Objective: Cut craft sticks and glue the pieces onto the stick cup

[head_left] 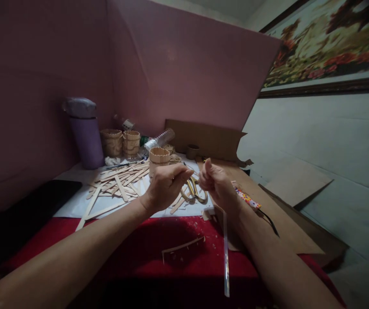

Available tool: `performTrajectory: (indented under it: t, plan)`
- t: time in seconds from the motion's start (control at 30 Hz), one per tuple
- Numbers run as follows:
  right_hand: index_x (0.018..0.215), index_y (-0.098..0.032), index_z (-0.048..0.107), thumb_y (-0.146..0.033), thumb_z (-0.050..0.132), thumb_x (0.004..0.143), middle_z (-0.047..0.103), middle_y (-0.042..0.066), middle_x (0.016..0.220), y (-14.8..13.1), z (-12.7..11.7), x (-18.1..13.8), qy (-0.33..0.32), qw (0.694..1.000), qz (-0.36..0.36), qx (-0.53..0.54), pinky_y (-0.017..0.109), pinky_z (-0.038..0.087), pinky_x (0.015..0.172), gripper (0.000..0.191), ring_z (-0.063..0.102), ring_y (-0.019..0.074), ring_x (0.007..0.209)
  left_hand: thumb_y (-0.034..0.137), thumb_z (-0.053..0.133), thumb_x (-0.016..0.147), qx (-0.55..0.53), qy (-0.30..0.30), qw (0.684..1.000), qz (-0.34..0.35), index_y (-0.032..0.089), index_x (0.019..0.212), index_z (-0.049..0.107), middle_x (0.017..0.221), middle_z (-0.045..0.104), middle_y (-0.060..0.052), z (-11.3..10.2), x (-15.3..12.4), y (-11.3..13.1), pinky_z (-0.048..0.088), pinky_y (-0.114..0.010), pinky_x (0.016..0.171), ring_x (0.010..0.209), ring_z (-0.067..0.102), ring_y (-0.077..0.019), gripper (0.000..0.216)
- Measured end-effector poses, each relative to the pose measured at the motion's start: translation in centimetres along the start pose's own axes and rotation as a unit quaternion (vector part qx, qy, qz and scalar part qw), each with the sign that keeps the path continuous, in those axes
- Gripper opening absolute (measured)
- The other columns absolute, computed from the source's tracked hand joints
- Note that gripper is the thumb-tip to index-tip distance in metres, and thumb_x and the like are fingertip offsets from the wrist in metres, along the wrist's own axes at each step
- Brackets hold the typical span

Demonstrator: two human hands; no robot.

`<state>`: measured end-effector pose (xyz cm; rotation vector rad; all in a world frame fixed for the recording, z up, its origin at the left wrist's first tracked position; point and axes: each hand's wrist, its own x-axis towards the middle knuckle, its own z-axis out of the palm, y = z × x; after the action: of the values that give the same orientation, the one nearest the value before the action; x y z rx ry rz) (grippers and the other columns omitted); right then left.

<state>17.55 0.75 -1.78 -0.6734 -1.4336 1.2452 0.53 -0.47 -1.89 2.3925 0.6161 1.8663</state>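
My left hand [168, 185] is raised over the near part of the white paper, its fingers closed in a pinch. What lies in them, if anything, is too small to make out. Across a small gap, my right hand [218, 184] is closed with the thumb up, its contents hidden. Below its wrist extends a clear, narrow strip [226, 262]; I cannot tell whether the hand grips it. Gold-handled scissors [193, 189] lie between and behind the hands. Just behind my left hand stands a scalloped wooden cup [158, 156].
Many flat wooden sticks [120, 182] lie heaped at left. Two wooden cups [111, 141], a purple tumbler [86, 141] and a plastic bottle [160, 139] stand or lie behind. A flower-patterned tool [248, 198] with a black cord rests on cardboard [287, 227]. Red cloth [132, 262] covers the front.
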Motion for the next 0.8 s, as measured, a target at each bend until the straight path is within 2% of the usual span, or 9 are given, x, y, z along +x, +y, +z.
performTrajectory:
  t: [0.13, 0.23, 0.33, 0.4, 0.5, 0.57, 0.7, 0.77, 0.8]
  plan:
    - [0.052, -0.021, 0.032, -0.056, 0.066, 0.079, 0.023, -0.011, 0.043, -0.4, -0.9, 0.6, 0.134, 0.989, -0.035, 0.052, 0.022, 0.013, 0.039, 0.056, 0.014, 0.0042, 0.038, 0.029, 0.054, 0.092, -0.002, 0.003, 0.996, -0.084, 0.015, 0.063, 0.057, 0.053, 0.052, 0.002, 0.5, -0.3, -0.5, 0.035, -0.021, 0.049, 0.048, 0.045, -0.0071, 0.032]
    - [0.053, -0.020, 0.038, -0.053, 0.067, 0.079, 0.027, -0.011, 0.042, 0.1, -1.0, 0.8, 0.166, 0.984, -0.019, 0.057, 0.021, 0.013, 0.038, 0.051, 0.017, 0.0036, 0.036, 0.034, 0.055, 0.091, 0.008, -0.039, 0.990, -0.133, 0.015, 0.058, 0.056, 0.049, 0.049, 0.003, 1.0, -0.9, -0.9, 0.032, -0.022, 0.048, 0.047, 0.041, -0.0073, 0.037]
    - [0.056, -0.018, 0.048, -0.058, 0.068, 0.076, 0.037, -0.008, 0.042, 0.8, -0.6, 0.8, 0.156, 0.987, -0.008, 0.037, 0.019, 0.017, 0.037, 0.049, 0.025, 0.0033, 0.035, 0.034, 0.057, 0.088, 0.016, -0.114, 0.978, -0.174, 0.015, 0.061, 0.059, 0.049, 0.051, 0.002, 1.5, -1.5, -1.2, 0.029, -0.023, 0.048, 0.047, 0.039, -0.0077, 0.034]
    - [0.059, -0.018, 0.054, -0.068, 0.062, 0.076, 0.045, -0.005, 0.044, 1.2, -0.2, 0.7, 0.143, 0.990, -0.015, 0.015, 0.019, 0.023, 0.037, 0.054, 0.034, 0.0049, 0.035, 0.035, 0.058, 0.088, 0.016, -0.134, 0.971, -0.199, 0.015, 0.069, 0.064, 0.055, 0.057, 0.001, 1.6, -1.7, -1.4, 0.030, -0.024, 0.050, 0.049, 0.042, -0.0083, 0.028]
    - [0.066, -0.017, 0.061, -0.082, 0.046, 0.075, 0.054, 0.000, 0.049, 1.7, 0.1, 0.4, 0.107, 0.994, -0.028, -0.018, 0.022, 0.035, 0.039, 0.067, 0.047, 0.0089, 0.039, 0.041, 0.060, 0.086, 0.011, -0.121, 0.964, -0.238, 0.015, 0.089, 0.067, 0.061, 0.060, 0.001, 1.6, -1.7, -1.2, 0.033, -0.025, 0.053, 0.053, 0.047, -0.0099, 0.027]
    - [0.072, -0.017, 0.064, -0.087, 0.039, 0.073, 0.059, 0.001, 0.053, 2.0, 0.2, 0.2, 0.059, 0.997, -0.025, -0.030, 0.024, 0.042, 0.042, 0.074, 0.053, 0.0111, 0.042, 0.045, 0.065, 0.083, 0.010, -0.124, 0.959, -0.255, 0.015, 0.094, 0.066, 0.064, 0.061, 0.001, 1.6, -1.7, -1.0, 0.035, -0.025, 0.054, 0.056, 0.051, -0.0113, 0.032]
    - [0.081, -0.017, 0.066, -0.091, 0.033, 0.070, 0.061, 0.003, 0.056, 2.4, 0.4, -0.2, -0.050, 0.996, -0.010, -0.070, 0.026, 0.046, 0.043, 0.083, 0.058, 0.0149, 0.046, 0.035, 0.057, 0.088, 0.014, -0.108, 0.959, -0.263, 0.015, 0.080, 0.064, 0.065, 0.062, -0.001, 1.8, -1.7, -0.9, 0.036, -0.026, 0.055, 0.058, 0.053, -0.0118, 0.023]
    - [0.084, -0.016, 0.066, -0.089, 0.030, 0.073, 0.062, 0.003, 0.058, 2.4, 0.5, -0.3, -0.037, 0.993, -0.026, -0.107, 0.025, 0.044, 0.041, 0.082, 0.059, 0.0150, 0.045, 0.025, 0.053, 0.089, 0.025, -0.081, 0.965, -0.248, 0.015, 0.077, 0.064, 0.064, 0.063, -0.002, 1.9, -1.8, -1.1, 0.037, -0.025, 0.056, 0.058, 0.053, -0.0112, 0.019]
    - [0.087, -0.017, 0.066, -0.086, 0.030, 0.078, 0.063, 0.003, 0.062, 2.3, 0.4, -0.3, 0.002, 0.989, -0.054, -0.136, 0.024, 0.043, 0.041, 0.079, 0.059, 0.0142, 0.046, 0.021, 0.054, 0.088, 0.032, -0.069, 0.968, -0.237, 0.015, 0.076, 0.065, 0.064, 0.063, -0.001, 2.0, -1.9, -1.2, 0.037, -0.025, 0.056, 0.057, 0.053, -0.0107, 0.017]
